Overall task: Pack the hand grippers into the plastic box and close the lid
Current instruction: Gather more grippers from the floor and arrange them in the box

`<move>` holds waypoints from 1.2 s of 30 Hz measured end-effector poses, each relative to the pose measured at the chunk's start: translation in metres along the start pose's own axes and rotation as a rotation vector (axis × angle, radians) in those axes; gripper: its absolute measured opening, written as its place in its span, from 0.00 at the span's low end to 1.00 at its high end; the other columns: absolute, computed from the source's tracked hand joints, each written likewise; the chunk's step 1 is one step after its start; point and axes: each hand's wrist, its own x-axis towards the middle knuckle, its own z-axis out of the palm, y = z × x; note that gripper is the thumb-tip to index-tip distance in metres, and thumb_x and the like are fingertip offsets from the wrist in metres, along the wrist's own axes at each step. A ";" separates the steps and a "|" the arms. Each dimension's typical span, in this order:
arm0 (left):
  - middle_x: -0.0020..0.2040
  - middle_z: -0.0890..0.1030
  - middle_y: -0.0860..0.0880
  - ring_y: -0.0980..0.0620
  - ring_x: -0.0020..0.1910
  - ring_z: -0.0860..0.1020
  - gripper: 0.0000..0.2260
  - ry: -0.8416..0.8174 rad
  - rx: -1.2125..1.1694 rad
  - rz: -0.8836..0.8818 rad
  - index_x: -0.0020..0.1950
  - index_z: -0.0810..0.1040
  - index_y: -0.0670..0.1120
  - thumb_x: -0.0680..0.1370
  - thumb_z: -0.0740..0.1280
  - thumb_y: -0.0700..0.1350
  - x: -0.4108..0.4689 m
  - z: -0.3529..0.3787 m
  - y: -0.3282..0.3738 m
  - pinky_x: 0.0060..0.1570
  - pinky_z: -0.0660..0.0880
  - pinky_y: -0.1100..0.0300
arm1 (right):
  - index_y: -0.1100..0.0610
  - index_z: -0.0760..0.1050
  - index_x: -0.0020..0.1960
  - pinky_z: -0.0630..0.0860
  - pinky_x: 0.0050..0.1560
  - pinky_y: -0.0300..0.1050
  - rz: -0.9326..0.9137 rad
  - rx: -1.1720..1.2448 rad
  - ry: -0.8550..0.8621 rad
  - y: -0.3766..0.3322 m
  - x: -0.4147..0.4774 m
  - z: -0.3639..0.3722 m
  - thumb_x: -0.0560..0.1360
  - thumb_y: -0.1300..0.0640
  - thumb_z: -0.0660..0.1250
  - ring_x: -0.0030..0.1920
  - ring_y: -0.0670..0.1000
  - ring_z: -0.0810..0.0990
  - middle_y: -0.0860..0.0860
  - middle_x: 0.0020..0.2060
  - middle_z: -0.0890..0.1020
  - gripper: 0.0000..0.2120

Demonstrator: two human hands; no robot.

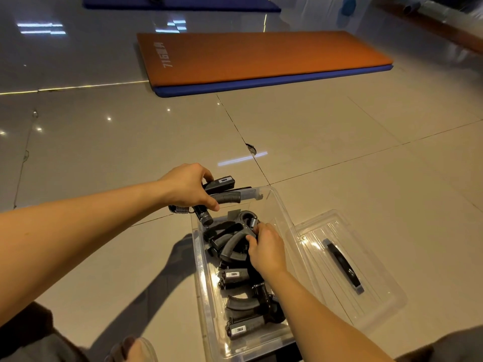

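Observation:
A clear plastic box (277,205) stands on the floor in front of me, with several black hand grippers (236,276) lying inside. My left hand (187,188) hovers over the box's far left corner, shut on a black hand gripper (222,190) with its spring hanging below. My right hand (266,248) reaches into the box and grips another hand gripper (235,237) near its spring end. The clear lid (347,262), with a dark handle, lies flat on the floor to the right of the box.
An orange exercise mat (251,57) on a blue one lies farther away on the glossy tiled floor. Another blue mat (183,2) is at the top edge. My knees and a foot (133,350) show along the bottom edge.

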 end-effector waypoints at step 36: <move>0.48 0.84 0.52 0.54 0.44 0.81 0.32 -0.016 0.016 0.002 0.67 0.78 0.49 0.66 0.80 0.59 0.002 0.003 -0.005 0.50 0.80 0.53 | 0.53 0.77 0.44 0.74 0.36 0.42 0.290 0.094 0.145 0.003 -0.006 0.026 0.76 0.45 0.72 0.37 0.47 0.80 0.47 0.36 0.81 0.12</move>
